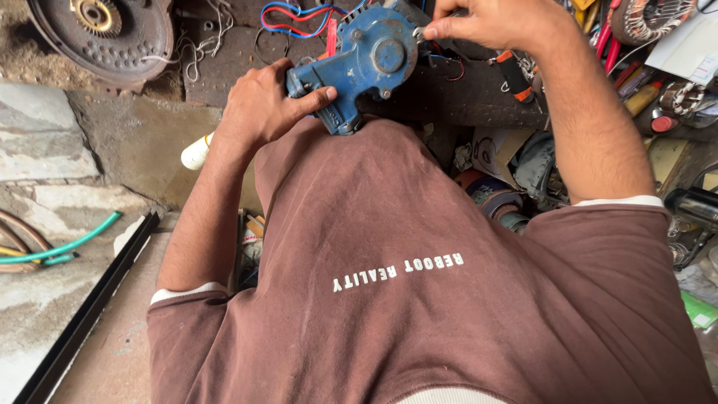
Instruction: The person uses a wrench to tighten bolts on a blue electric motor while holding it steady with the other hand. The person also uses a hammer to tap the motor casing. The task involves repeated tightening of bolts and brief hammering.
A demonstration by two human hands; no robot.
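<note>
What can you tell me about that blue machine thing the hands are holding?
The blue machine looks like painted metal, scuffed and worn, with a round cap on its flat face. It rests against the person's brown shirt. The left hand grips its lower end; the right hand pinches something small at its upper edge. Red and blue wires sit behind it.

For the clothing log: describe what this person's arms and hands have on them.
Both hands, left hand and right hand, are bare: no gloves, rings or watch visible. The forearms are uncovered. Short brown sleeves end above the elbows, each edged with a pale cream cuff band.
</note>
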